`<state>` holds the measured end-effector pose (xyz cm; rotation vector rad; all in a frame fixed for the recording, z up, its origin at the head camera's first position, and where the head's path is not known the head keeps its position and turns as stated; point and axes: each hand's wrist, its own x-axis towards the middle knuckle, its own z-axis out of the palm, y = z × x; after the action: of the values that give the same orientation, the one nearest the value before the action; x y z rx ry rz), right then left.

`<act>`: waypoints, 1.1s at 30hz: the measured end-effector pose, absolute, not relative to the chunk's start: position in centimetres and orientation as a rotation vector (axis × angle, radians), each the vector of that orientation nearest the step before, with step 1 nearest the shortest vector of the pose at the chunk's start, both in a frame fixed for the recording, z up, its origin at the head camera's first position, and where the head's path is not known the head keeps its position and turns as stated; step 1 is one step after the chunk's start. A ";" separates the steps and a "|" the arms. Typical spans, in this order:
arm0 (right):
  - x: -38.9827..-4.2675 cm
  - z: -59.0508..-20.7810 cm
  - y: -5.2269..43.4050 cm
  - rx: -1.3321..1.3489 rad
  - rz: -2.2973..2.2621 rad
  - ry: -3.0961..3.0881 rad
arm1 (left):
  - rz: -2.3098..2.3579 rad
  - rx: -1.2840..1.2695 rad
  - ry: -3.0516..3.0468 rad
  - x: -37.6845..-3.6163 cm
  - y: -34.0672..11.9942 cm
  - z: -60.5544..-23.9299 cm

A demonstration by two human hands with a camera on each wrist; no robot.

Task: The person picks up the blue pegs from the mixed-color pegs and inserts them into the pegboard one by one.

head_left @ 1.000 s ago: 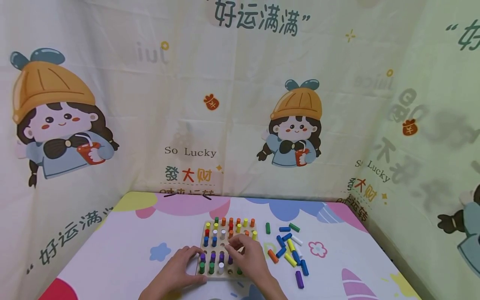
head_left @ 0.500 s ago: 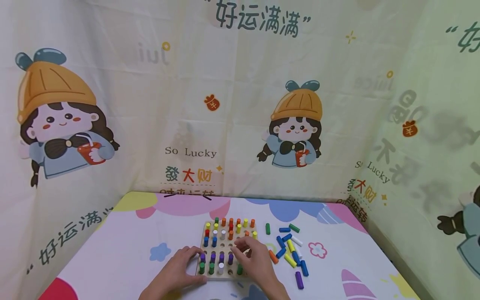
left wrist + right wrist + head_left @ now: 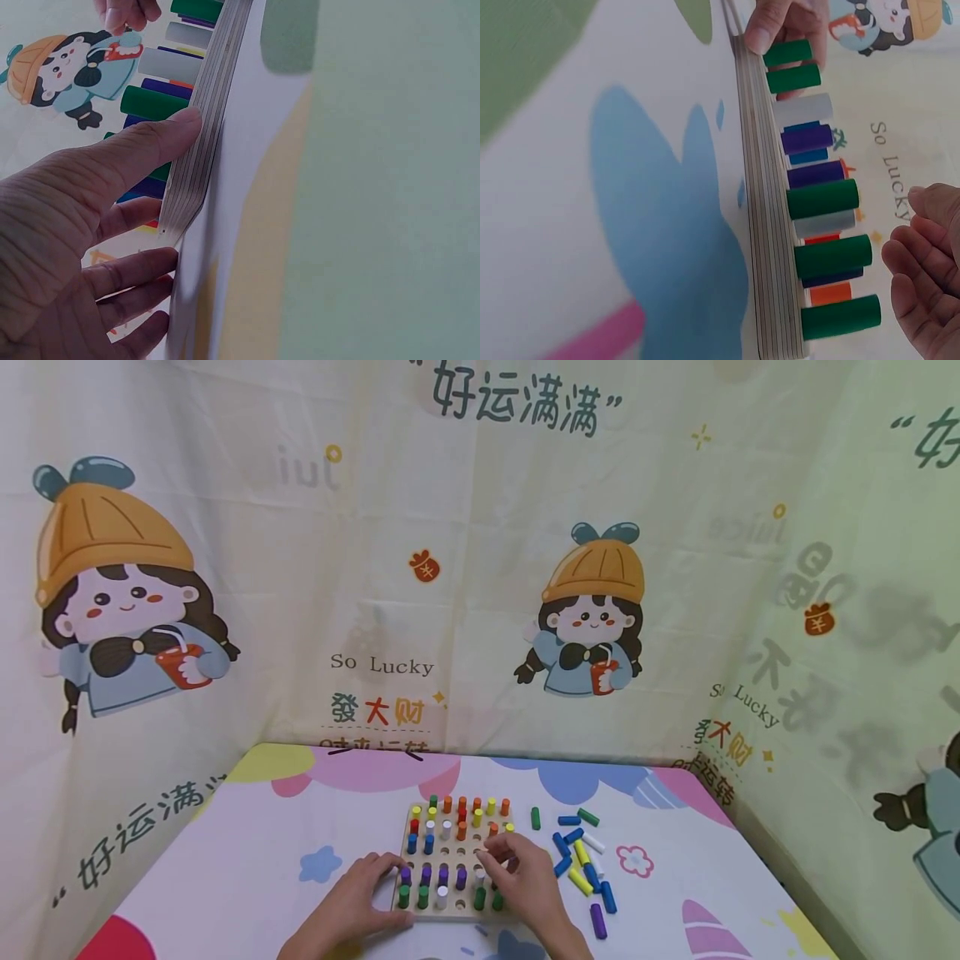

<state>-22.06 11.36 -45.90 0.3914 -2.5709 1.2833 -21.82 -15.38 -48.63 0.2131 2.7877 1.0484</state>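
Observation:
A wooden peg board point(image 3: 450, 853) lies on the table with several coloured pegs standing in it. My left hand point(image 3: 392, 890) rests at the board's front left corner, with its thumb point(image 3: 150, 146) flat against the board's edge point(image 3: 199, 150) and its fingers fairly straight beside it. My right hand point(image 3: 504, 870) hovers over the right front part of the board. Its fingers point(image 3: 922, 259) are loosely curled beside the tops of the green pegs point(image 3: 832, 255) in the front row. I see nothing between them.
Several loose pegs point(image 3: 581, 860) lie scattered on the patterned tablecloth to the right of the board. A green one point(image 3: 536, 817) lies farthest back and a purple one point(image 3: 597, 920) nearest me. Printed cloth walls point(image 3: 480, 610) close the table in at the back and both sides.
My right hand has slid to the right and nearer to me over the board. A second green peg now stands in the front row on the right. The left hand has not moved.

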 end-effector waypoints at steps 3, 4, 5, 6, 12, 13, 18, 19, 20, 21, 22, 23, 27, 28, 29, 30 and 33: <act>-22.0 -45.9 11.7 0.376 1.270 -2.572 | 1.045 0.217 2.795 -21.8 -15.4 -48.8; -22.0 -45.9 11.8 0.369 1.269 -2.571 | 1.044 0.218 2.798 -21.8 -15.4 -48.8; -22.0 -45.9 11.9 0.361 1.272 -2.570 | 1.043 0.219 2.801 -21.8 -15.4 -48.9; -22.0 -46.0 12.0 0.352 1.265 -2.572 | 1.042 0.219 2.802 -21.7 -15.4 -48.9; -22.2 -46.0 12.6 0.299 1.263 -2.583 | 1.043 0.206 2.800 -21.7 -15.3 -49.0; -22.2 -46.0 12.8 0.295 1.262 -2.583 | 1.047 0.198 2.796 -21.7 -15.3 -49.0; -22.2 -46.2 13.5 0.287 1.252 -2.578 | 1.056 0.180 2.792 -21.7 -15.2 -48.7; -22.2 -46.2 13.6 0.275 1.256 -2.580 | 1.056 0.183 2.795 -21.7 -15.2 -48.7; -22.2 -46.2 13.8 0.267 1.259 -2.581 | 1.055 0.187 2.799 -21.7 -15.2 -48.7; -22.1 -46.3 13.9 0.250 1.264 -2.588 | 1.052 0.190 2.803 -21.7 -15.2 -48.7; -22.1 -46.4 14.0 0.240 1.264 -2.591 | 1.050 0.192 2.806 -21.6 -15.1 -48.7; -22.1 -46.4 14.1 0.228 1.260 -2.596 | 1.049 0.194 2.809 -21.6 -15.1 -48.7; -22.1 -46.7 14.6 0.195 1.232 -2.603 | 1.045 0.188 2.815 -21.6 -15.1 -48.6; -22.1 -46.8 14.8 0.192 1.220 -2.604 | 1.044 0.187 2.815 -21.6 -15.1 -48.6; -22.1 -46.8 14.9 0.187 1.217 -2.603 | 1.043 0.183 2.815 -21.6 -15.1 -48.6; -22.1 -46.9 15.0 0.185 1.212 -2.599 | 1.042 0.182 2.815 -21.6 -15.1 -48.7; -22.1 -47.0 15.4 0.164 1.196 -2.589 | 1.039 0.183 2.814 -21.6 -15.2 -48.7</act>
<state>-22.14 15.37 -47.04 0.1641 -2.5891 1.1962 -21.62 -15.16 -48.72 0.1833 2.8142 1.0391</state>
